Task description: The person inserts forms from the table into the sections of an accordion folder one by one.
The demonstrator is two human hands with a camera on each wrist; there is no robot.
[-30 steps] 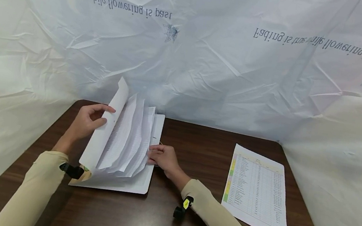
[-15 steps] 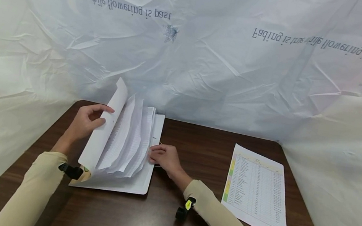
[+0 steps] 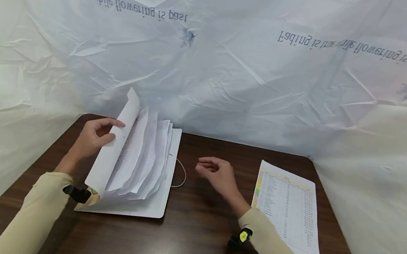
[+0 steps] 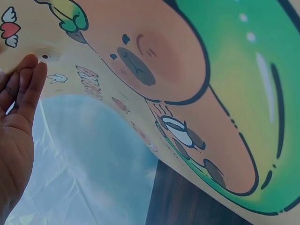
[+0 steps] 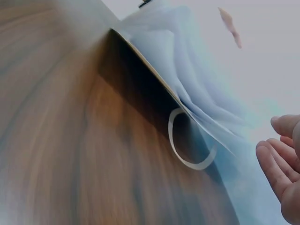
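A folder [image 3: 165, 202] lies on the table at the left with its cover [image 3: 116, 149] raised and curling. Several loose printed sheets [image 3: 152, 159] fan out inside it. My left hand [image 3: 92, 137] pinches the cover's edge between thumb and fingers. In the left wrist view, the cover's outside [image 4: 154, 56] shows big cartoon figures, and the fingertips sit by a small hole. An elastic loop [image 3: 184, 176] sticks out from the folder's right side. To the right of that loop, my right hand [image 3: 220, 177] hovers with loosely bent fingers, touching nothing.
A printed table sheet [image 3: 285, 212] with coloured row marks lies at the right of the dark wooden table [image 3: 188, 237], partly under the right forearm. Wrinkled white sheeting [image 3: 219, 68] with printed lettering hangs behind and along both sides.
My right hand has left the folder's right edge and moved right, uncovering the elastic loop. The left hand keeps hold of the raised cover; the head view has shifted slightly.
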